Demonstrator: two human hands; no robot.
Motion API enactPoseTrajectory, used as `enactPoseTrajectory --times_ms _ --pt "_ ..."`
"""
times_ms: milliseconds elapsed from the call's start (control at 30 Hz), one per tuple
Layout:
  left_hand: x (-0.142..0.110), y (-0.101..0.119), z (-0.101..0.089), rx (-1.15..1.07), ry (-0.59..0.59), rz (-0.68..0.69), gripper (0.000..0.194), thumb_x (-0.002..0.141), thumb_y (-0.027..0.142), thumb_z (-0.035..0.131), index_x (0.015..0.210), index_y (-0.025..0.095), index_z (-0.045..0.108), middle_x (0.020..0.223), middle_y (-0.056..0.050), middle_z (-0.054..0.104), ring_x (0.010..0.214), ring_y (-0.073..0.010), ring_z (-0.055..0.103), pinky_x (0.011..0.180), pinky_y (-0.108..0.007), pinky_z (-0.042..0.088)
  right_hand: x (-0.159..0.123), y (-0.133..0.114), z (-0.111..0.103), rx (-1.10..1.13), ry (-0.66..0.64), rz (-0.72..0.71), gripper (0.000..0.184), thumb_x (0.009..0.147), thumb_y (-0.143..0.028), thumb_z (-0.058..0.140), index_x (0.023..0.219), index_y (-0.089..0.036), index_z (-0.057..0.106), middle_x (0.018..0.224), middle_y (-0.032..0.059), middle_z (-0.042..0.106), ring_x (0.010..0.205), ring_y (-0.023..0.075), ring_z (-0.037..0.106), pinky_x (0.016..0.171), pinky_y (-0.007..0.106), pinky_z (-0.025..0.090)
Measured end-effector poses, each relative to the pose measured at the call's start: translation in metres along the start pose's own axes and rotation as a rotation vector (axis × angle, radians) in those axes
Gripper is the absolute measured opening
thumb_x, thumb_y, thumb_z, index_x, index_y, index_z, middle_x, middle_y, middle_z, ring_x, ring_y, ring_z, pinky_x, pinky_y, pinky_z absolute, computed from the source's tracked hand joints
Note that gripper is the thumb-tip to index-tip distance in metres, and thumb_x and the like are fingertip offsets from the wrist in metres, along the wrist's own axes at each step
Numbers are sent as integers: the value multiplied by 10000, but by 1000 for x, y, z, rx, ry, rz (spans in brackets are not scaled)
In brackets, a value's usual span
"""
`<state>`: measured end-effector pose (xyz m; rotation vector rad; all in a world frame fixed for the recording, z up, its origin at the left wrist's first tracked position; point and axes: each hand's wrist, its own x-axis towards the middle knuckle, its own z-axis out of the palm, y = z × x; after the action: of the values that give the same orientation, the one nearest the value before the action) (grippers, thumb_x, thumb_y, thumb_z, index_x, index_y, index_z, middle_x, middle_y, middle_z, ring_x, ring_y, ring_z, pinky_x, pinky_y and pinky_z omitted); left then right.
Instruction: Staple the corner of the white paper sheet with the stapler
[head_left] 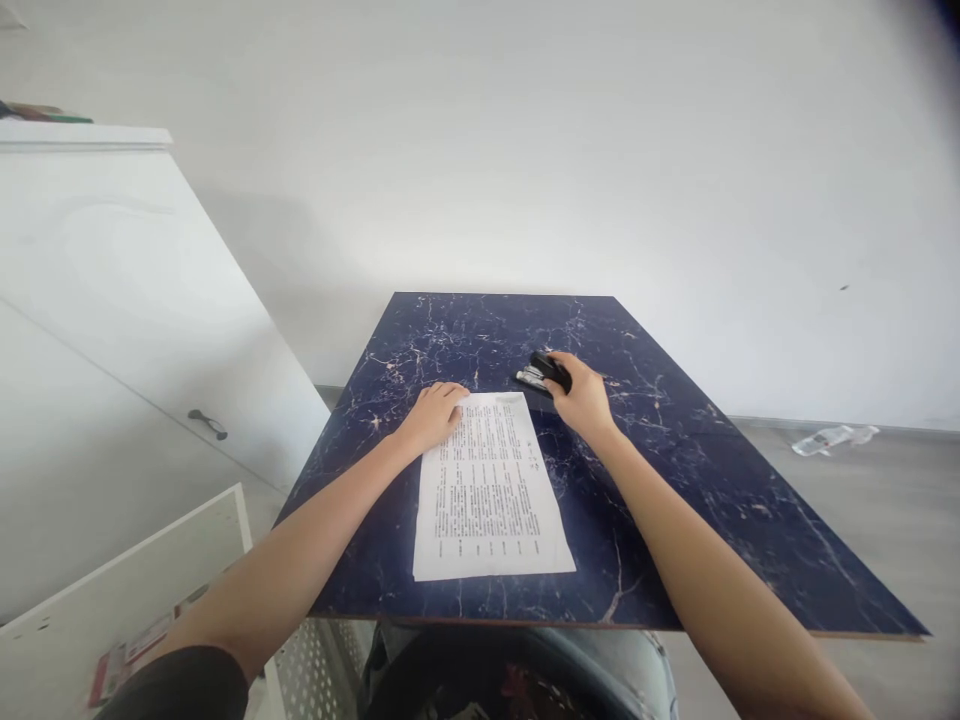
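Observation:
Printed sheets of paper (pixel 487 490) lie on the dark blue marbled table, the text running sideways to me. My left hand (pixel 435 415) rests on the far left corner of the paper, fingers stretched out over its edge. Just beyond the far right corner of the paper, my right hand (pixel 583 398) grips a black stapler (pixel 546 372). The stapler's silver front points left toward the paper's far edge and appears apart from it. My palm and fingers hide its rear end.
The table (pixel 675 480) ends at a white wall (pixel 540 150). To the left stand a white cabinet (pixel 150 270) with a dark handle and a white open drawer or bin (pixel 187 540). A clear plastic item (pixel 825 440) lies on the floor at right.

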<state>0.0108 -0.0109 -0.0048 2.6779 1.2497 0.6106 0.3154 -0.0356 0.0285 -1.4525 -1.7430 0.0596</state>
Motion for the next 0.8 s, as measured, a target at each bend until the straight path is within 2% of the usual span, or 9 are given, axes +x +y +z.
enactPoseTrajectory --times_ms 100,233,433,633,800 --pt "1 -3 2 -1 3 11 381 974 123 446 1306 199 619 1367 -92 645 1287 -285 551 1106 -510 425 5 21 -16 -115 -38 89 458 839 -169 622 1291 -212 680 1170 111 755 1079 334 700 964 485 542" --pt "0 -5 2 -7 -2 25 381 971 112 435 1287 203 627 1354 -97 648 1268 -283 557 1089 -507 430 5 37 -19 -175 -149 100 443 826 -153 638 1260 -228 693 1114 95 767 1055 327 698 922 459 541" --pt "0 -2 -1 -26 -23 29 424 941 71 430 1299 202 615 1343 -99 639 1245 -282 550 1090 -515 420 3 32 -14 -116 -255 20 432 838 -131 637 1257 -231 660 1172 97 744 1070 299 689 950 426 518" --pt "0 -2 -1 -30 -31 48 441 930 55 417 1292 213 613 1315 -99 616 1201 -277 555 1051 -494 432 1 29 -10 -111 -330 -70 432 828 -104 603 1242 -225 619 1146 99 717 1033 295 670 929 426 514" --pt "-1 0 -2 -33 -32 58 450 910 33 422 1272 219 615 1308 -96 604 1183 -276 549 1040 -496 434 -1 28 -5 -136 -327 -118 369 886 -194 607 1254 -205 589 1146 122 704 1060 322 652 943 457 510"
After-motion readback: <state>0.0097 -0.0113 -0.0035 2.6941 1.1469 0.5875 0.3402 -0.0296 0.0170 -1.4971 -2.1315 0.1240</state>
